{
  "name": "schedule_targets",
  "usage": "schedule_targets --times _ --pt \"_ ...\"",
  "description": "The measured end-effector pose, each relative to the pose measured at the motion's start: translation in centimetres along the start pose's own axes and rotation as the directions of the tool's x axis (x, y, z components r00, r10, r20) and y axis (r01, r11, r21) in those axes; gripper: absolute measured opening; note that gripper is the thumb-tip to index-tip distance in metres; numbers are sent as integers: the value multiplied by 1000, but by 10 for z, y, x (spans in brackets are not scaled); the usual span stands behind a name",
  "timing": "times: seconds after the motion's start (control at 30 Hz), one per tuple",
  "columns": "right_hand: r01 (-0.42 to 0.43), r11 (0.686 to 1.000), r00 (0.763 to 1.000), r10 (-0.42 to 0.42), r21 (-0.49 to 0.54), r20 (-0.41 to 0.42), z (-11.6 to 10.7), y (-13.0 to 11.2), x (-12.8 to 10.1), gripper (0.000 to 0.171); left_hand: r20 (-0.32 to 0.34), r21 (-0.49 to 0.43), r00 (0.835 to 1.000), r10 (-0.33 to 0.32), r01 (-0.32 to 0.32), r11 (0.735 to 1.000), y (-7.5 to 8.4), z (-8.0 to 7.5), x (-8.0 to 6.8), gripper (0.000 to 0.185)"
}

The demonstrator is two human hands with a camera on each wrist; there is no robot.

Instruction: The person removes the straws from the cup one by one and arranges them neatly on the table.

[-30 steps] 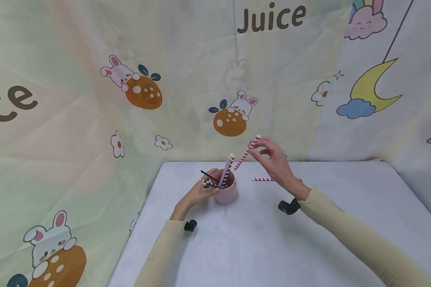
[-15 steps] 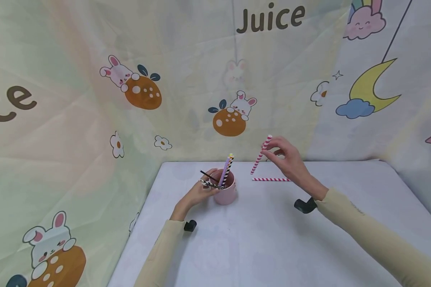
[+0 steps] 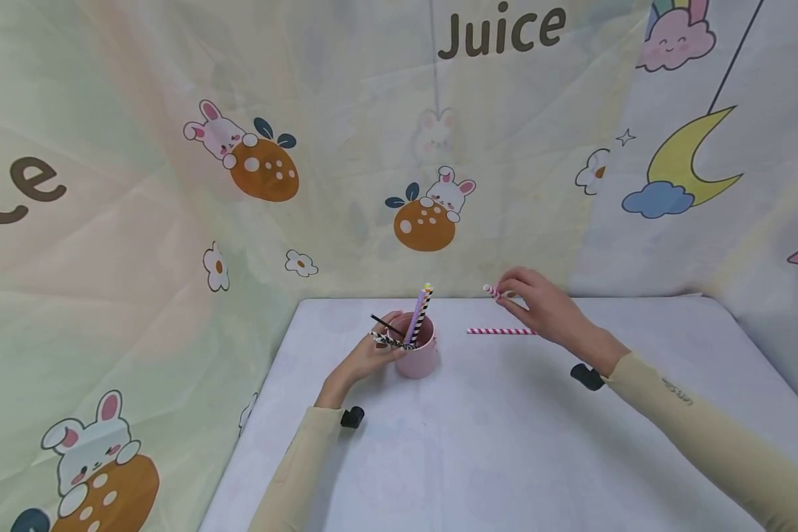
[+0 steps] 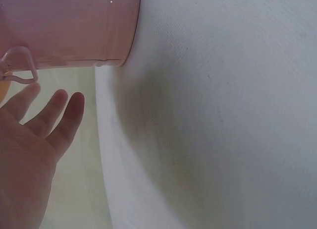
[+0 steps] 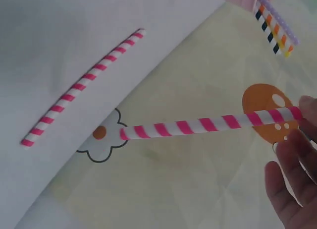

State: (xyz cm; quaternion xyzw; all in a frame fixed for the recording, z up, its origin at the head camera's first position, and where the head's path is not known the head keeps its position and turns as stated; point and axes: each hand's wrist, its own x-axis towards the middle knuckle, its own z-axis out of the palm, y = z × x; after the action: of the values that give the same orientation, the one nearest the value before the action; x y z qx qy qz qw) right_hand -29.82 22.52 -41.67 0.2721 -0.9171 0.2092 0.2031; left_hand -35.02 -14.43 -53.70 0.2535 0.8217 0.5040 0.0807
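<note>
My left hand (image 3: 366, 360) holds the pink cup (image 3: 417, 363) by its left side, thumb in front and a finger behind the rim. Three fingers of that hand stretch out below the cup's small loop (image 4: 22, 65) in the left wrist view. Inside the cup lean a purple straw (image 3: 415, 318), a black-and-white striped straw (image 3: 423, 316) and a thin black stick (image 3: 384, 324). My right hand (image 3: 539, 304) pinches one end of a pink-and-white striped paper straw (image 5: 208, 124) in the air. Below it, a second pink-and-white straw (image 3: 502, 332) lies on the table.
The white table (image 3: 492, 443) ends at a printed backdrop (image 3: 346, 229) behind and on the left. A black-and-white patterned piece (image 3: 392, 341) sticks out leftward at the cup. A small black device (image 3: 352, 417) sits by the left wrist, another (image 3: 587, 377) by the right.
My right hand has moved right, away from the cup, and lower with the straw. The straw has swung so that mostly its near end shows. My left hand and the cup have stayed put.
</note>
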Motion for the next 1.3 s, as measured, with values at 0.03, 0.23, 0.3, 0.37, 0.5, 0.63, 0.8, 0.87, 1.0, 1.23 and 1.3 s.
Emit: schedule_targets --times 0.03,0.23,0.3,0.37,0.5,0.63,0.8,0.87,1.0,1.23,1.3 --pt "10 999 1000 -8 -52 28 1 2 0 24 5 -6 1000 -3 3 1000 0 0 0 83" --pt "59 946 971 20 -318 239 21 14 -3 19 27 13 999 -40 39 999 0 0 2 86" --pt "75 925 952 46 -372 304 32 18 -5 18 22 16 999 -41 41 999 -1 0 2 85" --pt "83 908 925 84 -412 372 45 20 -5 18 13 12 999 -38 38 999 -1 0 1 84" --pt "67 902 862 164 -427 480 68 22 -5 19 -3 15 999 -40 40 999 -1 0 -1 82" --pt "65 898 825 197 -436 530 84 22 -2 22 -6 22 999 -35 35 999 -1 0 -2 81" --pt "64 896 801 217 -440 558 98 25 0 25 -6 31 999 -33 33 999 -1 0 0 80" --pt "57 900 799 219 -433 560 102 26 0 24 -9 30 999 -38 38 999 0 0 0 80" --pt "29 906 788 239 -422 567 107 27 1 23 -9 22 999 -51 52 998 0 0 0 80" --pt "-9 908 769 274 -419 578 114 34 0 25 -3 18 998 -63 63 998 -3 0 0 79" --pt "-5 905 773 273 -425 572 115 36 0 24 -3 8 999 -41 41 999 -3 0 0 79"
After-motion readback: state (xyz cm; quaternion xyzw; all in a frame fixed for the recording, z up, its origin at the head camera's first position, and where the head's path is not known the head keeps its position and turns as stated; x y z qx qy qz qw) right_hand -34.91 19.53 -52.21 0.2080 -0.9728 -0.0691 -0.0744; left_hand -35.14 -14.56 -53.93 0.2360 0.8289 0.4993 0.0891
